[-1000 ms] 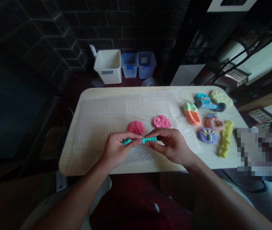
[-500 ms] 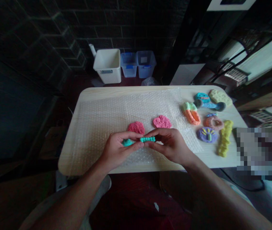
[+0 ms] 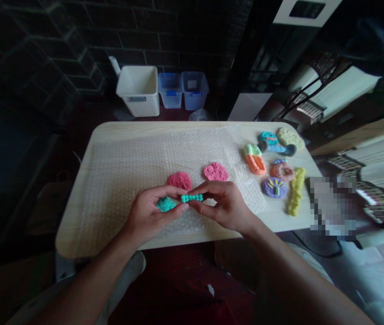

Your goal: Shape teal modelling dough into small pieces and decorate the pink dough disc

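Between both hands, above the near part of the table, is a small turquoise clay piece (image 3: 192,197) made of rows of little balls. My left hand (image 3: 153,211) pinches its left end between thumb and fingers. The right end is gripped by the thumb and fingers of my right hand (image 3: 224,203). Behind my left thumb a turquoise clay lump (image 3: 166,204) rests on the bubble wrap (image 3: 127,167). Just beyond my fingers lie a dark pink clay lump (image 3: 180,180) and a brighter pink clay piece (image 3: 215,171), a little apart.
Coloured clay shapes stand at the table's right: an orange and green hollow piece (image 3: 255,160), a purple disc (image 3: 274,187), a yellow strip (image 3: 296,192) and a blue bar with grey ends (image 3: 278,148). Beyond the table (image 3: 110,128) are a white bin (image 3: 139,90) and two clear boxes.
The whole view has shifted, so table and hands appear further left. Both hands still hold the small turquoise piece, which looks slightly turned.
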{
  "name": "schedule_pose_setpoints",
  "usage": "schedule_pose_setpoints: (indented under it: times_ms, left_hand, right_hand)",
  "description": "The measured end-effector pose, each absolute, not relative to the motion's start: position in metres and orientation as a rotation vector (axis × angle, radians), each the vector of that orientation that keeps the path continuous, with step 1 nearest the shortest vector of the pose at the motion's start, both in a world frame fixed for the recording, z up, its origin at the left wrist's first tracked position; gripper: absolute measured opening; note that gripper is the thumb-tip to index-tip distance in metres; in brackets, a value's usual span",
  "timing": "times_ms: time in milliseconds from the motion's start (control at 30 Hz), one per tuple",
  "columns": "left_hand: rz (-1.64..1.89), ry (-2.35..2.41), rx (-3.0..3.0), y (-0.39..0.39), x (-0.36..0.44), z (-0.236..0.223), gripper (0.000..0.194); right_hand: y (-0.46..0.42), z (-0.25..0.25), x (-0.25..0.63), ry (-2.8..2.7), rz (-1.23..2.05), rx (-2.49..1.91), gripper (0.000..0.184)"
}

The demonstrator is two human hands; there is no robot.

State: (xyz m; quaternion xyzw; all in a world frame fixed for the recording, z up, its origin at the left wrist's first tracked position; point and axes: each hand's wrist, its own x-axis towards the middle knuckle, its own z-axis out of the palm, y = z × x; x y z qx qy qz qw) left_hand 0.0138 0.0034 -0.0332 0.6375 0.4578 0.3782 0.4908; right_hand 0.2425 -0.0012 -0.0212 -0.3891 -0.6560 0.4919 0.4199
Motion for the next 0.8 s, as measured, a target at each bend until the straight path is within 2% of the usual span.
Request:
schedule_pose_setpoints:
  times_ms: [200,400,533,667,800]
  left_hand:
    - [0.961,1.11,1.525,0.0039,0.0144,-0.0311,0.016]
    - [0.969,1.067,1.486,0.0031,0.0166,-0.0282,0.021]
    - [0.932,1.098,1.505,0.0019,0.0157,-0.0295,0.022]
    - [0.938,1.116,1.52,0.0017,0.0145,-0.0287,0.019]
    - [0.932,1.132,1.552,0.0015,0.0149,-0.0274,0.018]
  right_hand:
    - [-0.0026,-0.0215,0.2414,-1.535,1.326,-0.981,0.029]
    - [-0.0011,-0.0174,0.2411,-1.594,1.31,-0.975,0.017]
    - [-0.001,-0.017,0.2401,-1.547,1.401,-0.958,0.016]
    - [-0.0016,-0.017,0.2407,-1.481,1.432,-0.957,0.024]
    - [-0.0026,-0.0172,0.2406,-1.506,1.4,-0.954,0.014]
